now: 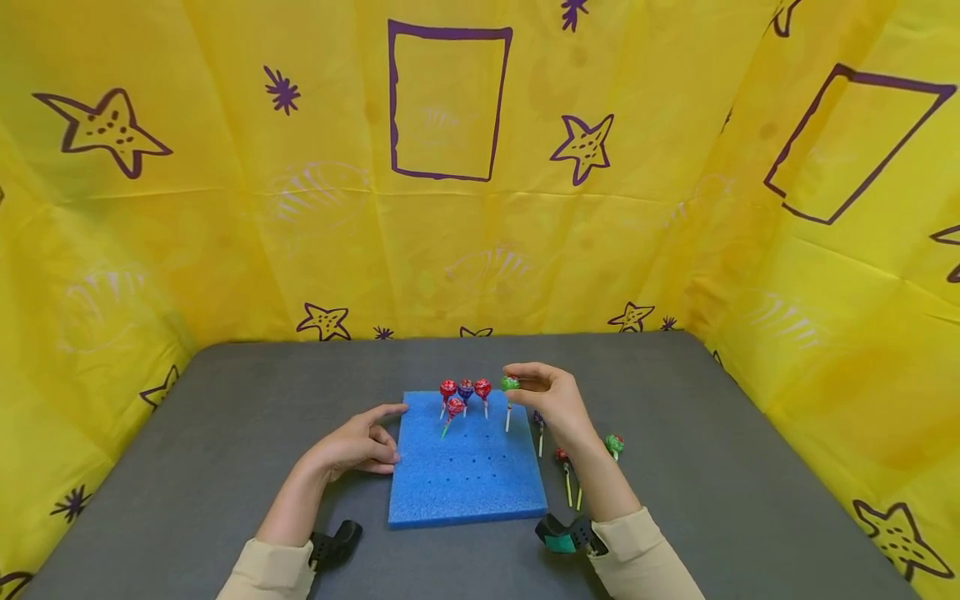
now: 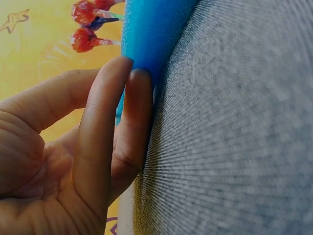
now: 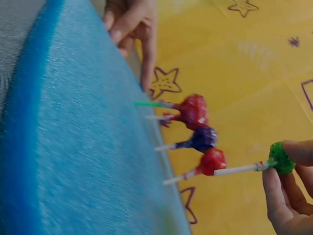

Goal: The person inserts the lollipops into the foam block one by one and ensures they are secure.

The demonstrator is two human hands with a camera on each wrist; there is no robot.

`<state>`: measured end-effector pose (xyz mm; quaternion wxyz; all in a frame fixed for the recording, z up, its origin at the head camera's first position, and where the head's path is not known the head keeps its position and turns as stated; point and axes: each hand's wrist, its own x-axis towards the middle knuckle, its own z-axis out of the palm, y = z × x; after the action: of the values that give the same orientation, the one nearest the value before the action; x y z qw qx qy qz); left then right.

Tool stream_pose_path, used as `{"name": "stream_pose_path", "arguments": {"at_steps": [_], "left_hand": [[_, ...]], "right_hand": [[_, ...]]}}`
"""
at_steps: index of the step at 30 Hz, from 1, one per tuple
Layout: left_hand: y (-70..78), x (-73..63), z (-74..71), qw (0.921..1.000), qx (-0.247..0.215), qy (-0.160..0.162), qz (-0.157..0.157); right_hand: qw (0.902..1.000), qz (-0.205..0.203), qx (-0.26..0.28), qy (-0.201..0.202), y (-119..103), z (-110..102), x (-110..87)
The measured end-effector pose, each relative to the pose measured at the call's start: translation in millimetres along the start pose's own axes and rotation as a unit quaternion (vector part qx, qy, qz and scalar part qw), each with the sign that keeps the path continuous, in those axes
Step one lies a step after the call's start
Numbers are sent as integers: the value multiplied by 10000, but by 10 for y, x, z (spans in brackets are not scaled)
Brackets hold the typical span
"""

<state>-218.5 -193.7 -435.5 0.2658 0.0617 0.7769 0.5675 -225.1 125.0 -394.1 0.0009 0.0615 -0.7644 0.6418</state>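
Yellow cloth walls (image 1: 240, 279) with purple stars (image 1: 583, 148) and rectangles (image 1: 450, 32) behind and beside a dark grey tabletop (image 1: 285, 392)

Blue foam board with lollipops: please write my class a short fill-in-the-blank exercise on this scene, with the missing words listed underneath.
1. The lollipop held in the right hand is mainly ____ in colour.
2. The foam board has exactly ____ standing lollipops in it.
3. Of these, the one nearest the person has a stick coloured ____.
4. From the person's viewpoint, the left hand touches the board's ____ edge.

Missing words: green; four; green; left.
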Motion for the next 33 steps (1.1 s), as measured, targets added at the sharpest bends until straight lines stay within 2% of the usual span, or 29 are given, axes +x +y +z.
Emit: {"name": "stream_pose_path", "arguments": {"at_steps": [10,20,33], "left_hand": [[3,-4,5,10000,11,44,-52],[4,0,2,10000,-22,42,-22],[-7,-3,-8,10000,-58,-5,51]], "right_hand": [[10000,-21,93,-26,87,201,5],[9990,-147,344,261,166,326,16],[9992,-178,181,293,242,446,11]]}}
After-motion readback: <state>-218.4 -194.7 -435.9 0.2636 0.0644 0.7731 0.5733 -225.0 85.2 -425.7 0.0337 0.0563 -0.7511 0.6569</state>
